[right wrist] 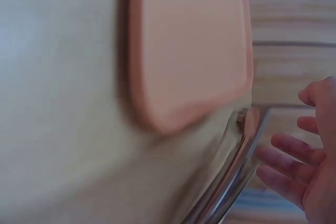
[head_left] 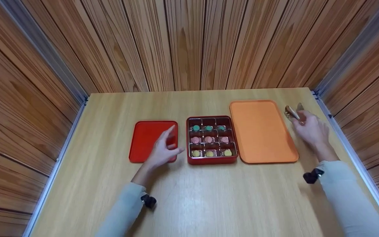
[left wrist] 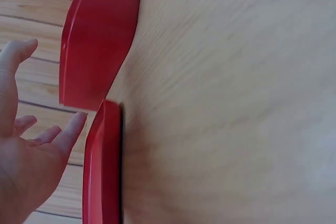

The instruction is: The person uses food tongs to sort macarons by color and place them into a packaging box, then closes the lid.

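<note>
My left hand [head_left: 163, 151] hovers over the right side of a shallow red tray or lid [head_left: 143, 141], its fingers and thumb spread and nothing held. To its right stands a red box [head_left: 213, 161] divided into compartments, with rows of green [head_left: 196, 128], pink [head_left: 195, 140] and yellow round sweets [head_left: 196, 153] in them. Beyond the right edge of the orange tray [head_left: 263, 135], my right hand [head_left: 313, 130] is at a pair of metal tongs [right wrist: 226, 177]. In the right wrist view its fingers are extended beside the tongs, not closed round them; whether they touch is unclear.
Light wood tabletop [head_left: 192, 204] extends in front of the box and trays. Wood-plank walls [head_left: 183, 46] stand behind and at both sides, with metal rails [head_left: 344, 141] along the table's side edges.
</note>
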Demonstrator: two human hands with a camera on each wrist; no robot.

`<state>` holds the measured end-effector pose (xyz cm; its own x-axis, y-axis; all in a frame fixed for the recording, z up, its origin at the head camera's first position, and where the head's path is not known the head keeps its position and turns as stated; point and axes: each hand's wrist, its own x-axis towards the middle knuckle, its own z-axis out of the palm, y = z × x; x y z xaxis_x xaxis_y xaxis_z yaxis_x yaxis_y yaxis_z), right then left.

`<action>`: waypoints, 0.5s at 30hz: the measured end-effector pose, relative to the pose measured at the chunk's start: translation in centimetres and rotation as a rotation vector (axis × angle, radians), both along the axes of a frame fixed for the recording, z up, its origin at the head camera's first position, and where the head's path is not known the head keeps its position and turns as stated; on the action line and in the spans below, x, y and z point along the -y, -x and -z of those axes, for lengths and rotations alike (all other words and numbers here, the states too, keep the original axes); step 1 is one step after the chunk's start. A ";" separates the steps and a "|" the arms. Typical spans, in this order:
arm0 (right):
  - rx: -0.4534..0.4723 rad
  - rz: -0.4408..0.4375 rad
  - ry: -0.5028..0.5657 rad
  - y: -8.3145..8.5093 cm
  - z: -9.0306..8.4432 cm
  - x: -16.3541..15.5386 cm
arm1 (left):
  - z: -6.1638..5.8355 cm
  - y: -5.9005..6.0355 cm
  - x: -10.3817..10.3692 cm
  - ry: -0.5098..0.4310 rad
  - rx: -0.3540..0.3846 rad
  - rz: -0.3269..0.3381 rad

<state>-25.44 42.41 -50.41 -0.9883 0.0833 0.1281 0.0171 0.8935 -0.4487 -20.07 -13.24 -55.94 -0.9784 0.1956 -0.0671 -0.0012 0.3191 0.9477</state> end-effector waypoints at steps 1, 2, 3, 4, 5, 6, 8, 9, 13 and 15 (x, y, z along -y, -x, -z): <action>-0.005 -0.014 0.007 0.3 -0.1 0.8 | -0.1 0.0 0.4 0.002 -0.003 -0.009; -0.007 -0.027 0.010 0.7 -0.3 1.6 | -0.1 0.0 0.8 0.006 -0.007 -0.017; -0.008 -0.037 0.016 1.0 -0.5 2.4 | -0.2 0.1 1.2 0.007 -0.011 -0.023; -0.014 -0.046 0.018 1.2 -0.6 3.3 | -0.2 0.1 1.6 0.009 -0.015 -0.028; -0.024 -0.056 0.022 1.5 -0.8 4.1 | -0.2 0.1 2.0 0.009 -0.019 -0.032; -0.036 -0.065 0.019 1.8 -0.9 4.9 | -0.3 0.0 2.4 0.010 -0.023 -0.036; -0.049 -0.088 0.013 2.4 -1.2 6.6 | -0.3 0.0 3.3 0.005 -0.034 -0.045; -0.050 -0.102 0.016 2.6 -1.2 7.4 | -0.4 0.0 3.7 0.001 -0.043 -0.050; -0.027 -0.158 0.029 3.6 -1.5 10.5 | -0.5 -0.3 5.2 0.011 -0.088 -0.064; 0.004 -0.182 0.041 4.1 -1.6 12.0 | -0.6 -0.4 6.0 0.028 -0.107 -0.077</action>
